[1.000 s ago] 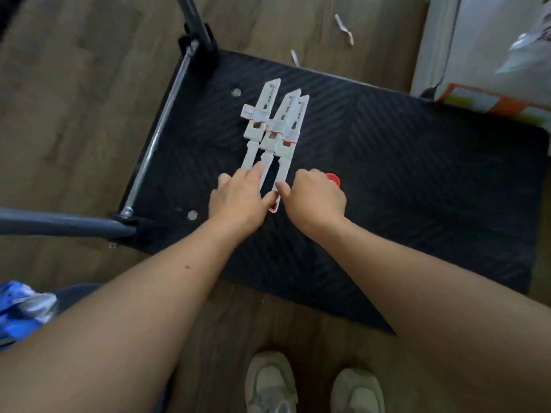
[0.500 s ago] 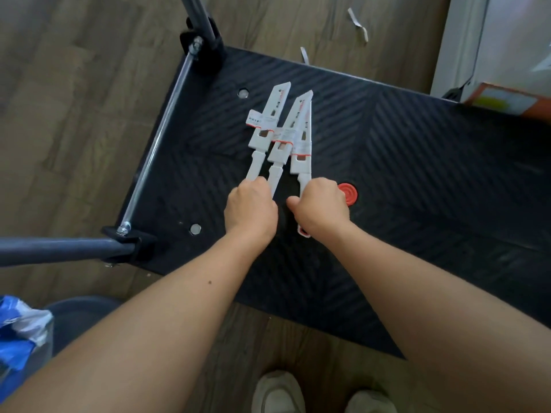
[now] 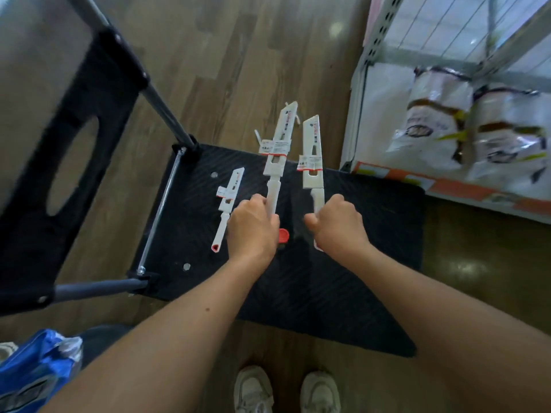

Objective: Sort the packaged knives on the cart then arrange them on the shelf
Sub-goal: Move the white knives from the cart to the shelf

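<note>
My left hand (image 3: 253,231) grips the handle of a white packaged knife (image 3: 278,144), held upright above the black cart (image 3: 343,263). My right hand (image 3: 340,228) grips the handle of a second white packaged knife (image 3: 311,156), also raised, blade end pointing away from me. A third, smaller packaged knife (image 3: 228,201) lies flat on the cart deck, just left of my left hand. All three have white sleeves with red-edged labels.
A red round button (image 3: 283,235) sits on the cart deck between my hands. The cart's folded handle (image 3: 68,162) stands at the left. A shelf (image 3: 447,99) with bagged goods is at the right. A blue bag (image 3: 35,371) lies at lower left. My shoes (image 3: 286,389) are below.
Both hands have lifted a knife each off the cart deck and apart; one knife stays lying on the deck. The view has tilted up toward the shelf.
</note>
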### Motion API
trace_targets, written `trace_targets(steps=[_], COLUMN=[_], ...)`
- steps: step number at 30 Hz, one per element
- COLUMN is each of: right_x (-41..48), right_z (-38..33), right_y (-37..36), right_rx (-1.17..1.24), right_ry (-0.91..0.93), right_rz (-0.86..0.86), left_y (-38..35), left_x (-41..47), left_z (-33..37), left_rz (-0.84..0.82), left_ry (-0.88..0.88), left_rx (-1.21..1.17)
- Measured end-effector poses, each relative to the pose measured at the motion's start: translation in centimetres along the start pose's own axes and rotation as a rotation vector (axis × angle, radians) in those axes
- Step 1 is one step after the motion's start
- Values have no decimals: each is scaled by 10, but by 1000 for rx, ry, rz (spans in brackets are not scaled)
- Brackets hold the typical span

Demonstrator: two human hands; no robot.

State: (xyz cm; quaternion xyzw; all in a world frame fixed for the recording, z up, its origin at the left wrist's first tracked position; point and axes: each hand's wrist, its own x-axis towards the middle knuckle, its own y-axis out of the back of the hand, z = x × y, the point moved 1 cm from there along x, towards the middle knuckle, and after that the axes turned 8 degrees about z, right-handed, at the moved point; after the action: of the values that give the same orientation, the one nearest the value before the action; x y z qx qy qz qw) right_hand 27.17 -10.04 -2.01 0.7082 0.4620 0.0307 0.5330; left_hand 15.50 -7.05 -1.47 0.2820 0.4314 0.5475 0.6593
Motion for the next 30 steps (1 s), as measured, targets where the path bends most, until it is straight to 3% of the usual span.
trace_targets(steps=[9,15,30], right_x=[-73,-127,-202], right_z=[-65,-96,-145], right_y=[232,349,567], right_rx=[119,170,149], right_ry=[149,140,163], right_rz=[199,277,501], left_y=[173,273,421], left_x=[-43,-85,-116], left_z=[167,265,393], left_rz=[97,122,153], left_ry=[-160,-304,-525], left_rx=[-137,-213,-204])
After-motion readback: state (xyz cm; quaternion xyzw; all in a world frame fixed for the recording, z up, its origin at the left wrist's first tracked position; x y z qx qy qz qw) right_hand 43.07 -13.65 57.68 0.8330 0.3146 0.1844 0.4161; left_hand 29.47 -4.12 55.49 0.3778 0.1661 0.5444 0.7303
